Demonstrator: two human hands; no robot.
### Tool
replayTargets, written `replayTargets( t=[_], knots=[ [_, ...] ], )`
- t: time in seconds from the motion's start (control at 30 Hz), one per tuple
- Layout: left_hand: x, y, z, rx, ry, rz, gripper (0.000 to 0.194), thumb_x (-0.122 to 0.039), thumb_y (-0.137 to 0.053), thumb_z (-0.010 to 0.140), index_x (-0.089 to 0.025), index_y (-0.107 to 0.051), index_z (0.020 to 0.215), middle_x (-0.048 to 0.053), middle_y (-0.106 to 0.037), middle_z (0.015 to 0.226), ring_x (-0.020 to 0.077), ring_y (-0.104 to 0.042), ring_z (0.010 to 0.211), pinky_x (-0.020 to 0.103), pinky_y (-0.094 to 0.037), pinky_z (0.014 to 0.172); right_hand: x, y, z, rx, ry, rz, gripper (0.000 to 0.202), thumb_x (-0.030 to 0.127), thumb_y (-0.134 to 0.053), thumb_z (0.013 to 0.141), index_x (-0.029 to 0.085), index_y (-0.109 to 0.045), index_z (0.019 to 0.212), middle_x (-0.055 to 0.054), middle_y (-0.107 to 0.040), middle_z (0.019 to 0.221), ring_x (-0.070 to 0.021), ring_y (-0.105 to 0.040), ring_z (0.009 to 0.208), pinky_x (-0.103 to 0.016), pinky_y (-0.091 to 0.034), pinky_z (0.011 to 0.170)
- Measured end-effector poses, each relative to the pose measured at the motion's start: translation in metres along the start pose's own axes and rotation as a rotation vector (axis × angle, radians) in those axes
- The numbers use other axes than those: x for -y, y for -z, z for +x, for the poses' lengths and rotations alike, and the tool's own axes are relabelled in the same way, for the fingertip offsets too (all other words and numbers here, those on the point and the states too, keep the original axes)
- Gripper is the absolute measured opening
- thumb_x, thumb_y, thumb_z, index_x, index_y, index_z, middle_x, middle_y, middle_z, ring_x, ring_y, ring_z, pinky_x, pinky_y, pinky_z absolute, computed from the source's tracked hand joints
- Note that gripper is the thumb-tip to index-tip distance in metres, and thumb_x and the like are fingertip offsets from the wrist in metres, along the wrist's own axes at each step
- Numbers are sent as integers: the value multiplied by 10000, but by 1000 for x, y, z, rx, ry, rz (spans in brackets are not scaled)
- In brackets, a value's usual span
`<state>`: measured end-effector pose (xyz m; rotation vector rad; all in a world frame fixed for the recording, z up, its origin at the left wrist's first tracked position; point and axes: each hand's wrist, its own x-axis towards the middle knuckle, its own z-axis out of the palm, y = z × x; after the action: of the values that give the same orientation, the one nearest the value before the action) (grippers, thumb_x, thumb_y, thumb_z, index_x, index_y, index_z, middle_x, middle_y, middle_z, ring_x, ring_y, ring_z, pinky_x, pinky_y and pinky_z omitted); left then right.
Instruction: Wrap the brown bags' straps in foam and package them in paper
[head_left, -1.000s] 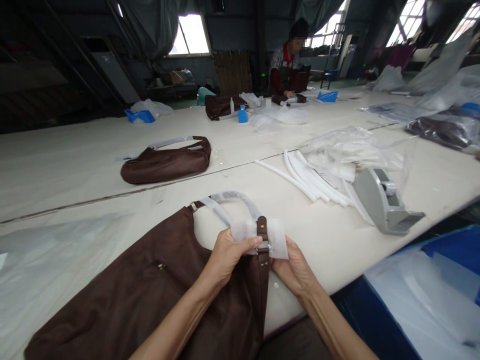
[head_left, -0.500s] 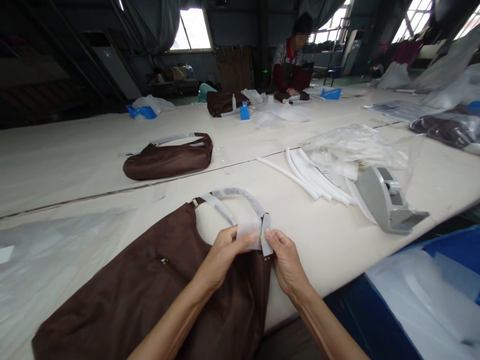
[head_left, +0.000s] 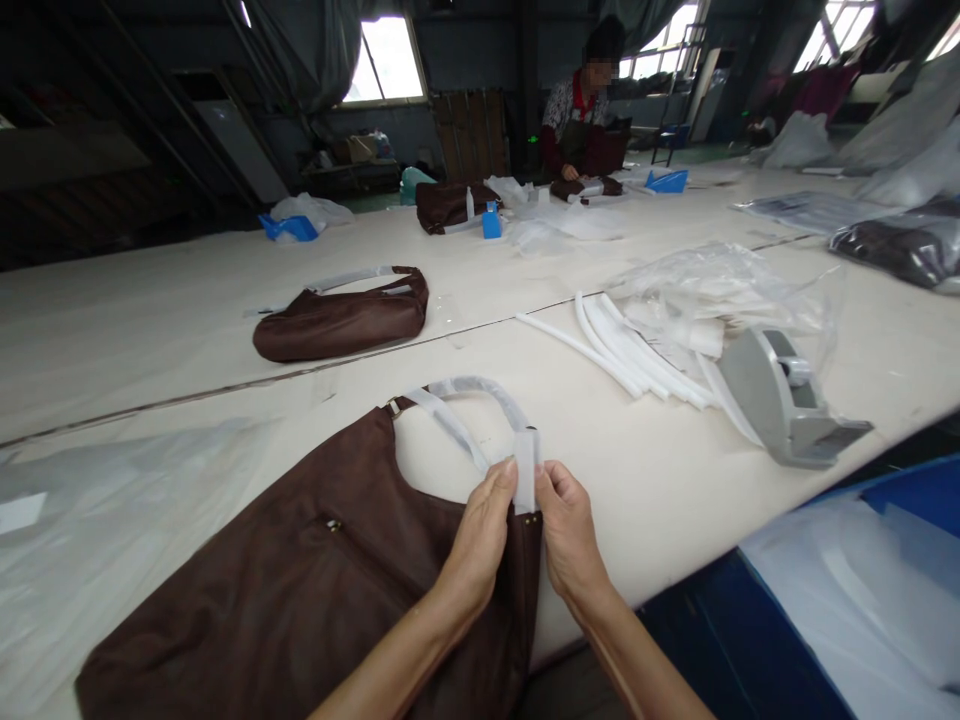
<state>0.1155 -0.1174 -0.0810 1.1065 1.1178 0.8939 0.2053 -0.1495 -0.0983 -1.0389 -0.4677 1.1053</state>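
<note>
Head view: brown leather-look shoulder bag point(head_left: 300, 600) lies at the near edge of the white table point(head_left: 637, 500), long axis running lower left to upper right, handle point(head_left: 484, 388) pointing away from the wearer. White wrapping sheet point(head_left: 525, 468) covers the handle's right-hand base, lengthwise away from the wearer; left hand point(head_left: 480, 535) and right hand point(head_left: 570, 525) pinch its opposite edges between thumb and fingers.

Co-worker point(head_left: 574, 125) in the background, bright window point(head_left: 384, 62), white foam rods point(head_left: 626, 345) near grey dispenser point(head_left: 761, 390)
</note>
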Motion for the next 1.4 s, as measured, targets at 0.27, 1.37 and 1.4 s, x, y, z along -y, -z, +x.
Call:
replayTargets(
  t=[0.27, 1.37, 1.4],
  knots=[
    [-2, -9, -2, 74, -18, -143, 468, -542, -644, 858, -183, -700, 1153, 95, -677, 1251, 262, -551, 1246, 368, -390, 1105, -3, -6, -1, -64, 155, -284, 188, 375, -576, 871, 194, -586, 819, -9, -638, 836, -178, -575, 814, -293, -454, 759],
    [-4, -9, -3, 111, -56, -220, 332, -484, -667, 827, -172, -599, 737, -16, -556, 678, 160, -519, 708, 260, -427, 706, 17, 21, 1, 249, -78, -80, 278, 367, -755, 802, 197, -758, 1021, -29, -743, 915, -195, -625, 865, -333, -464, 851],
    [-6, -8, -5, 134, -66, -212, 315, -469, -653, 845, -169, -611, 759, -5, -579, 711, 166, -531, 735, 264, -433, 731, 16, 21, 1, 237, -74, -71, 276, 366, -757, 798, 199, -758, 1019, -28, -744, 911, -192, -625, 858, -330, -465, 846]
  ],
)
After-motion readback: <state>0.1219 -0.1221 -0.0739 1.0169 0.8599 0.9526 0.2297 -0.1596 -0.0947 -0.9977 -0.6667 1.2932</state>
